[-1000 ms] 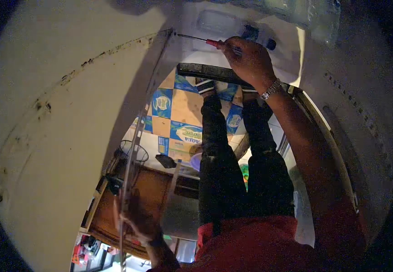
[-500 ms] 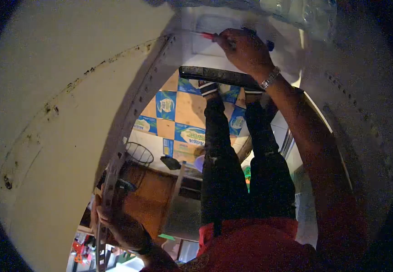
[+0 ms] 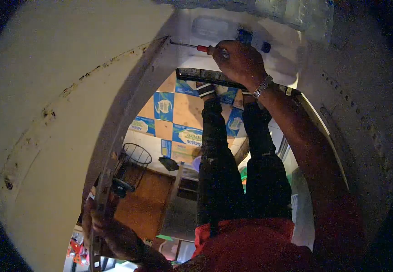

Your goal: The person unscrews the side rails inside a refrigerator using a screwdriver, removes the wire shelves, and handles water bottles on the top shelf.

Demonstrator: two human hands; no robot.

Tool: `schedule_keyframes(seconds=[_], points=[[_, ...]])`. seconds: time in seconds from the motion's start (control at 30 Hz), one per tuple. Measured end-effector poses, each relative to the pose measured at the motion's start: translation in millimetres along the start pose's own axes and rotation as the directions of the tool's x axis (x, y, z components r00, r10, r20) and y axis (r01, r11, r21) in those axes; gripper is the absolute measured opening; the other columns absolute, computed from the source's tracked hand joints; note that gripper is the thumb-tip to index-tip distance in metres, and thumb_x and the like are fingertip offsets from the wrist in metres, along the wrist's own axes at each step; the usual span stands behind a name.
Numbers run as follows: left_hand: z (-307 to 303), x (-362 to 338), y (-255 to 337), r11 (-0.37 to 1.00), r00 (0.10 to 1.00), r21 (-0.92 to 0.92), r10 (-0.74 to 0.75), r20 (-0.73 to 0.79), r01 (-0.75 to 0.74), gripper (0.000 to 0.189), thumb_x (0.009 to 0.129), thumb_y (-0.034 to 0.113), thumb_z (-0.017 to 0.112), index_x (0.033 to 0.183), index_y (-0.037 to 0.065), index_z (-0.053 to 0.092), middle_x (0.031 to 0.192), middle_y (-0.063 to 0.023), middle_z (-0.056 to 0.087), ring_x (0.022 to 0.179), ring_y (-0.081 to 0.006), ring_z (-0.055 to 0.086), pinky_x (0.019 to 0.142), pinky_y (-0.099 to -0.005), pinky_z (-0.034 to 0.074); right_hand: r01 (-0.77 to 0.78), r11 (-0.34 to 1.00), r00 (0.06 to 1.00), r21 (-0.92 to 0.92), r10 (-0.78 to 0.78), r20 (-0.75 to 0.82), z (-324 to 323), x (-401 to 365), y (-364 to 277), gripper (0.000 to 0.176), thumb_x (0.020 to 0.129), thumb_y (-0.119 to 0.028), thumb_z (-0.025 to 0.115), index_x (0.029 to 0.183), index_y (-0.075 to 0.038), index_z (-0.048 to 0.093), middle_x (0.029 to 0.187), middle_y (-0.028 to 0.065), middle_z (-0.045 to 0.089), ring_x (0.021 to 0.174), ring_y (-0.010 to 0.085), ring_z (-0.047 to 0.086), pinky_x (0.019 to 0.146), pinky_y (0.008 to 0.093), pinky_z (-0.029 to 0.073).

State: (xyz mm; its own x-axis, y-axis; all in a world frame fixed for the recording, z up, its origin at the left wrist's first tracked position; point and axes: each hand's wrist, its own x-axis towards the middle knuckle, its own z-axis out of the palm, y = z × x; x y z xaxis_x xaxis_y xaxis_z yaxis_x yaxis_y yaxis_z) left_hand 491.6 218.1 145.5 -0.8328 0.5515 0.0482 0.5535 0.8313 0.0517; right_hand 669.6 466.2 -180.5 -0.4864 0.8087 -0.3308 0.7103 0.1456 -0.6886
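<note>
My right hand (image 3: 239, 61), with a metal-band watch on its wrist, is closed around the red handle of a screwdriver (image 3: 202, 48). The thin shaft points left, its tip at the upper corner of a large pale panel (image 3: 78, 131). A dirty seam with dark spots runs curving across that panel. At the lower left, my left hand (image 3: 114, 231) grips the panel's long edge strip (image 3: 108, 174), which has slots near its lower end. Shadow partly covers the fingers there. Behind my right hand lies a dark blue object (image 3: 245, 36), partly hidden.
Clear plastic bottles (image 3: 296, 12) lie along the top. Flattened printed cardboard (image 3: 187, 109) covers the floor under my feet. A black wire basket (image 3: 137, 154) and a brown surface (image 3: 142, 199) stand below the panel edge. A dark ledge (image 3: 210, 75) crosses above my shoes.
My right hand and the screwdriver have shifted slightly down and left, and the blurred shaft is now sharp. My left hand, with the panel's lower edge, has moved a little left.
</note>
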Motion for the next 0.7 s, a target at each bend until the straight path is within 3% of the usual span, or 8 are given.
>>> schedule_keyframes(seconds=[0.17,0.3,0.43,0.5,0.6,0.7], points=[[4,4,17,0.989,0.998,-0.132,-0.065,-0.018,0.062,0.027,0.099,0.013,0.046,0.115,-0.002,0.061,0.108,-0.0145,0.064,0.097,-0.0208,0.056,0.088,-0.0289,0.046,-0.016,1.000,1.000,-0.003,0.016,-0.011,-1,1,0,0.028,0.087,-0.037,0.059,0.086,-0.012,0.072,0.072,0.0126,0.067,0.064,0.0297,0.066,0.059,0.0391,0.051],[0,-1,-4,0.994,0.996,-0.066,-0.085,-0.008,0.085,0.030,0.100,0.014,0.042,0.121,-0.001,0.057,0.114,-0.0150,0.061,0.102,-0.0203,0.055,0.090,-0.0273,0.045,0.002,1.000,1.000,-0.027,-0.002,0.004,-2,3,1,0.027,0.087,-0.035,0.059,0.087,-0.012,0.072,0.072,0.0124,0.067,0.065,0.0297,0.066,0.058,0.0390,0.051],[-19,-3,-72,0.988,0.987,-0.144,-0.035,0.155,0.058,0.036,0.101,0.017,0.038,0.132,0.001,0.046,0.127,-0.0136,0.053,0.114,-0.0173,0.050,0.097,-0.0250,0.041,0.026,0.999,0.999,-0.035,-0.027,-0.028,-2,3,2,0.026,0.087,-0.034,0.059,0.086,-0.011,0.072,0.072,0.0120,0.067,0.065,0.0298,0.066,0.059,0.0396,0.052],[-18,0,-72,0.989,0.982,-0.148,0.014,0.190,0.015,0.040,0.101,0.020,0.037,0.136,0.003,0.042,0.133,-0.0117,0.050,0.119,-0.0157,0.047,0.099,-0.0236,0.039,0.009,1.000,1.000,-0.012,-0.009,0.012,-7,4,-2,0.027,0.087,-0.034,0.059,0.086,-0.010,0.072,0.072,0.0122,0.067,0.065,0.0296,0.066,0.060,0.0398,0.052],[-15,1,-45,0.992,0.973,-0.026,-0.117,0.198,0.124,0.041,0.102,0.022,0.034,0.139,0.005,0.039,0.139,-0.0085,0.045,0.125,-0.0149,0.043,0.104,-0.0236,0.035,0.018,1.000,1.000,-0.013,-0.018,0.005,-5,6,3,0.026,0.087,-0.033,0.059,0.086,-0.010,0.072,0.072,0.0128,0.067,0.064,0.0291,0.066,0.060,0.0398,0.052],[-4,4,-6,0.979,0.984,-0.127,-0.151,0.098,0.163,0.038,0.101,0.022,0.038,0.131,-0.001,0.043,0.131,-0.0144,0.049,0.115,-0.0203,0.050,0.096,-0.0275,0.042,-0.027,1.000,0.999,-0.008,0.027,0.044,-9,8,-2,0.026,0.086,-0.033,0.060,0.087,-0.010,0.072,0.072,0.0134,0.067,0.065,0.0289,0.066,0.060,0.0395,0.052]])
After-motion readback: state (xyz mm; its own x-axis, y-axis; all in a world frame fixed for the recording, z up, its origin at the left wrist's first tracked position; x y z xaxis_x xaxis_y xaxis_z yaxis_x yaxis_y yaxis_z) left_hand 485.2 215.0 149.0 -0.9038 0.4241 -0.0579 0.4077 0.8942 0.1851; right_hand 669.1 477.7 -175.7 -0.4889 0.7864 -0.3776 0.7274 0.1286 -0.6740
